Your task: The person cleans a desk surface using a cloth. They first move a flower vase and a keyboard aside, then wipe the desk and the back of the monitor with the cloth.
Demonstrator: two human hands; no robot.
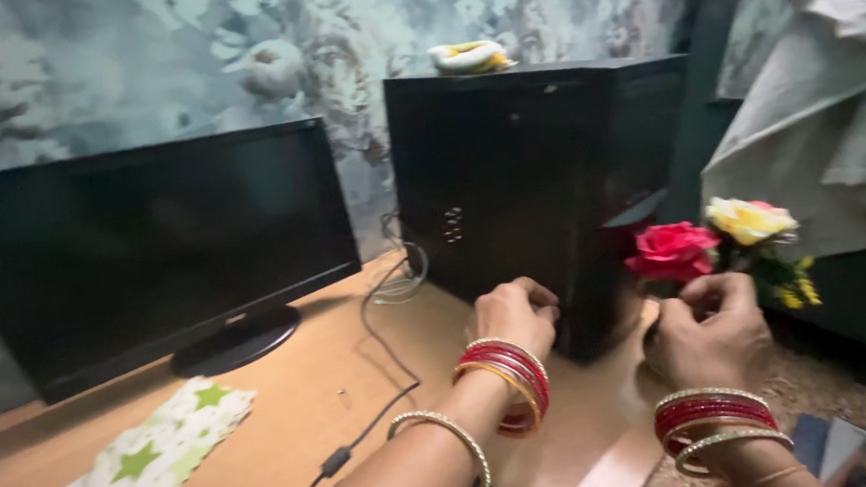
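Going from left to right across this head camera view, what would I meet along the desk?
Star-patterned cloth → black monitor → black cable → left hand against the black computer tower → red flower → right hand → yellow flower.

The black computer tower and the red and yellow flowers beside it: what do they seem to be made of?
The black computer tower looks like painted sheet metal with a matt finish, perhaps plastic at the front: flat panels, sharp edges, dull reflections. The red and yellow flowers seem artificial, probably fabric or plastic: the petals are stiff and evenly coloured, though blur leaves this open. The right hand touches them; the left hand rests against the tower.
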